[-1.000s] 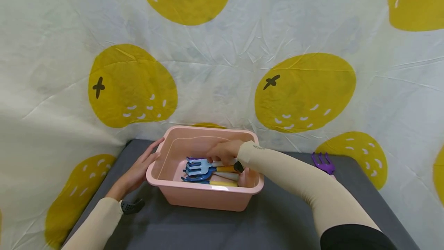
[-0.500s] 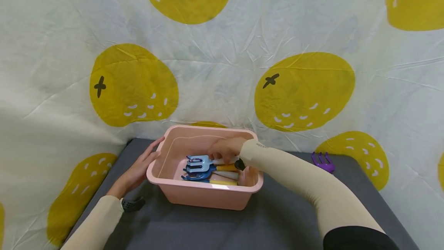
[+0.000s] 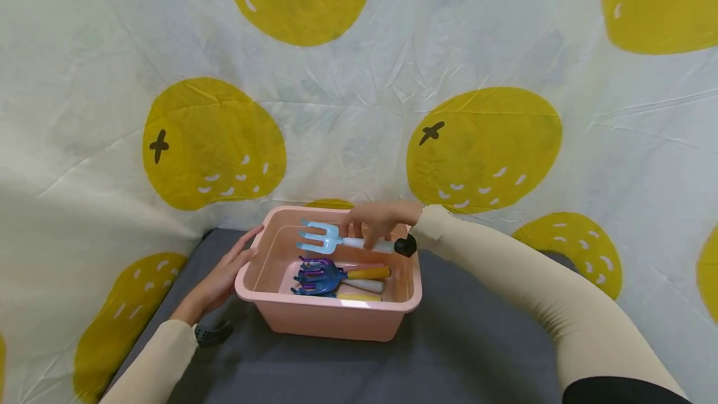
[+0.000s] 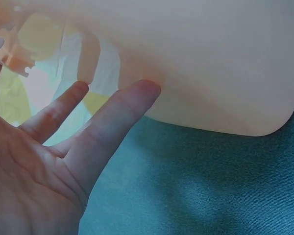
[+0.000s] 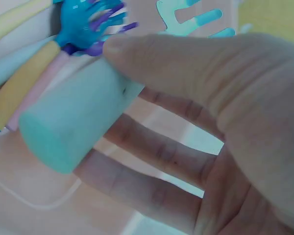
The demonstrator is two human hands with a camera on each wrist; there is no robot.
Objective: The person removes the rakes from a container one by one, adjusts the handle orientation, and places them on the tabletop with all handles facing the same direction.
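A pink plastic basin (image 3: pixel 331 321) stands on the dark grey tabletop. Outside its left end, my left hand (image 3: pixel 221 276) rests against the wall with fingers extended; the left wrist view shows the fingertips (image 4: pixel 146 93) touching the plastic. My right hand (image 3: pixel 377 222) pinches the whitish handle (image 5: pixel 78 115) of a light blue garden hand fork (image 3: pixel 322 240) between thumb and fingers. The fork hangs level over the basin, tines toward the left. Below it, several hand forks in dark blue (image 3: pixel 324 276) and purple lie piled, with orange, white, yellow and pink handles.
The grey tabletop (image 3: pixel 336 370) extends in front of the basin and to both sides. A pale cloth (image 3: pixel 359 154) printed with big yellow fruit hangs behind it. My right sleeve (image 3: pixel 499 254) covers part of the table's right side.
My right hand has raised the light blue hand fork off the pile, up and slightly right. The left hand stays at the basin. The purple fork on the table's right is now behind the sleeve.
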